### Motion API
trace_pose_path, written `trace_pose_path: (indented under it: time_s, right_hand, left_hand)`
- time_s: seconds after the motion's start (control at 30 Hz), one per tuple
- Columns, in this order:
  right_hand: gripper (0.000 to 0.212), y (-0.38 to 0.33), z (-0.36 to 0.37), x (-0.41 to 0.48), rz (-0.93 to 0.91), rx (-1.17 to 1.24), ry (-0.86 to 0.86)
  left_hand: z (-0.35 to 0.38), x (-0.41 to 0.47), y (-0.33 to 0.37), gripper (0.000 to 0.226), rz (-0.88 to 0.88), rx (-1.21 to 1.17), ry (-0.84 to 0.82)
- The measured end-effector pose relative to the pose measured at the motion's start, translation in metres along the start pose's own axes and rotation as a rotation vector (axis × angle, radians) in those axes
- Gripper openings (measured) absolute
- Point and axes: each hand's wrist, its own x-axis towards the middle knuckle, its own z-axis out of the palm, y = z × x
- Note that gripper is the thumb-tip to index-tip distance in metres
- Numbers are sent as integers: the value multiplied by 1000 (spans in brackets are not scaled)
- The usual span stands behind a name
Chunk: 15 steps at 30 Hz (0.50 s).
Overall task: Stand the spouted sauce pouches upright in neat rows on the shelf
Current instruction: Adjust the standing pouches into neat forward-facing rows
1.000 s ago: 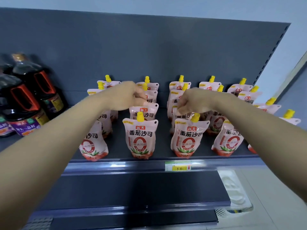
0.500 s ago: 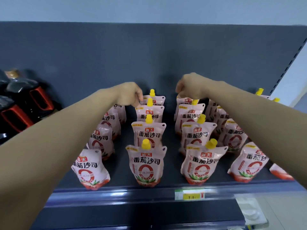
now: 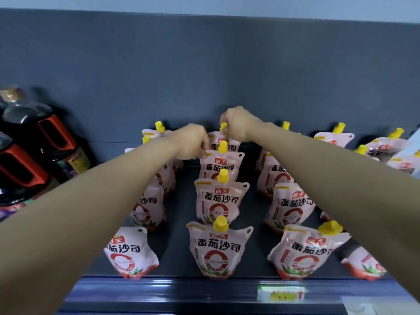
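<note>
Pink tomato-sauce pouches with yellow spout caps stand upright in several rows on the dark shelf (image 3: 179, 258). In the middle row the rearmost pouch (image 3: 227, 145) stands by the back panel, and a second pouch (image 3: 221, 165) stands in front of it. My right hand (image 3: 237, 126) pinches the rearmost pouch at its yellow cap. My left hand (image 3: 193, 142) is closed on the top left corner of the second pouch. Two further pouches (image 3: 219, 201) stand in front in the same row. My forearms hide parts of the left and right rows.
Dark soy-sauce bottles (image 3: 29, 155) with red handles crowd the shelf's left end. A grey back panel (image 3: 204, 71) closes the shelf behind the pouches. A yellow price tag (image 3: 280, 294) sits on the front rail. Narrow bare strips of shelf run between the rows.
Both hands have moved from the front pouches to the back of the middle row. The camera has come closer and looks more steeply down.
</note>
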Motion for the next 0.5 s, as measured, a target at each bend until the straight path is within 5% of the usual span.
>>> trace_pose_path:
  time_s: [0.33, 0.5]
  right_hand:
    - [18, -10, 6, 1, -8, 43, 59]
    - [39, -3, -10, -10, 7, 89, 43]
  left_hand:
    - [1, -3, -5, 10, -38, -4, 7]
    - [0, -6, 2, 11, -52, 20, -3]
